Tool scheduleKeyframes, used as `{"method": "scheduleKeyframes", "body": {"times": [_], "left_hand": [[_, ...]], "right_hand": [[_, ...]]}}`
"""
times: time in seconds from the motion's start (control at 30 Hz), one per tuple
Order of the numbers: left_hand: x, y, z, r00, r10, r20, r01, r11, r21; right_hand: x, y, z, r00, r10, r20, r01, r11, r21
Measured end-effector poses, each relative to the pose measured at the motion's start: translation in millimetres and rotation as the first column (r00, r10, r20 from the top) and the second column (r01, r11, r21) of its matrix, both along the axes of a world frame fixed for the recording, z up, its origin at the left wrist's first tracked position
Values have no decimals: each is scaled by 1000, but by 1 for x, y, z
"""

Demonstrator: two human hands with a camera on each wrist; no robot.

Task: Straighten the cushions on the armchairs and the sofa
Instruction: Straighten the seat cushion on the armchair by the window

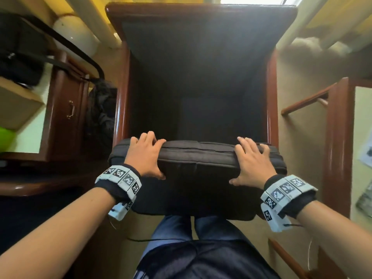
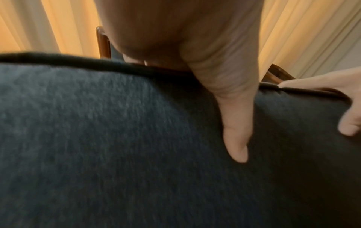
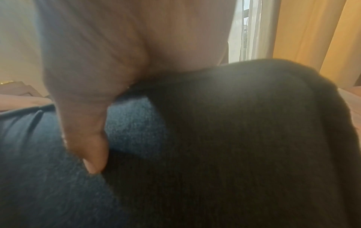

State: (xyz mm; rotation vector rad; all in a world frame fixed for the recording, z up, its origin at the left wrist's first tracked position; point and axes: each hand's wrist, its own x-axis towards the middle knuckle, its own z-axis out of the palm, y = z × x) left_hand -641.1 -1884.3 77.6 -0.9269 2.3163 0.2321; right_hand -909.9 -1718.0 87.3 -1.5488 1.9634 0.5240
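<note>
**Both hands grip the seat cushion at the armchair's front**

Where the fingers [image 1: 150, 137] of the left hand [image 1: 144, 156] curl over the far edge of the dark cushion [image 1: 198, 156], its thumb presses into the near face; the left wrist view shows that thumb [image 2: 237, 138] sunk into the grey fabric just below the piped seam. The right hand [image 1: 251, 162] grips the same edge the same way, fingers over the top and thumb [image 3: 91, 148] dug into the cloth, well apart from the left hand along the edge. Both hands are closed on the cushion.

The cushion's long axis runs left to right across the front of the armchair [image 1: 122, 87]. It is tipped up on edge, the gripped side uppermost and the broad face turned toward the person, its lower edge hanging in front of the person's legs in blue jeans [image 1: 193, 228]. Behind it lies the dark seat well, between two glossy wooden arms, with the dark backrest rising to a wooden top rail.

Left of the armchair stands a wooden cabinet [image 1: 66, 109] with a metal handle, and a black bag [image 1: 20, 53] sits above it. Yellow curtains [image 2: 58, 26] hang behind the chair. To the right is a beige floor and another wooden frame [image 1: 338, 137].
</note>
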Motion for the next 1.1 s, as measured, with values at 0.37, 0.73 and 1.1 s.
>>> {"method": "scheduleKeyframes", "body": {"times": [0.37,0.73,1.1], "left_hand": [[-1,2,35,991,-76,-108,90,987,132],[45,44,90,830,-67,-554,-6,992,-129],[48,57,29,906,165,-391,-202,978,-56]], "right_hand": [[7,6,35,998,50,31,-46,992,-116],[6,33,91,995,98,25,-58,756,-652],[46,-11,48,983,145,-113,-159,980,-123]]}}
